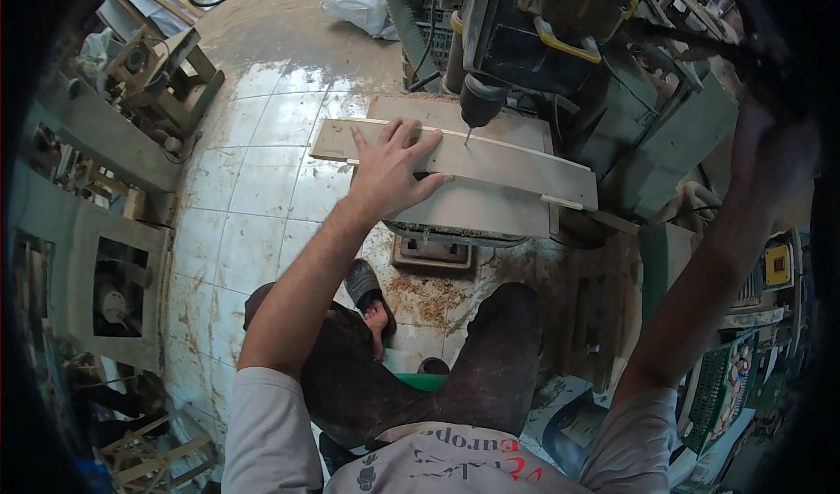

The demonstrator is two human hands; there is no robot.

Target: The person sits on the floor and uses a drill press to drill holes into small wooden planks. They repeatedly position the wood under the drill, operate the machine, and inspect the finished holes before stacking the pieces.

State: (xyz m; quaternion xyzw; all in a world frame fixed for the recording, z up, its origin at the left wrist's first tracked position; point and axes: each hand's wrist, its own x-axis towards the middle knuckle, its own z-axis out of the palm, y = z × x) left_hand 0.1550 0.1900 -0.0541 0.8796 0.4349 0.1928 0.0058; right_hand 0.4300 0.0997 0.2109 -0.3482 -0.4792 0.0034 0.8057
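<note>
A long pale wooden board [516, 163] lies across the wooden table of a drill press, with light strips along its edges. My left hand [394, 166] rests on the board's left half, fingers spread toward the far edge and thumb toward the near edge. Right of that hand, the thin drill bit [469, 135] hangs from the dark chuck [482, 100], its tip at the board's surface. Whether it has entered the wood I cannot tell. At the far right, in shadow, my right hand [774, 140] is raised and closed around the dark feed lever [744, 54].
The drill press head [534, 35] stands beyond the board. Sawdust [429, 300] lies on the tiled floor below the press table [490, 214]. Wooden stands and machines line the left side. A green crate [722, 389] and a yellow switch box [777, 266] are at right.
</note>
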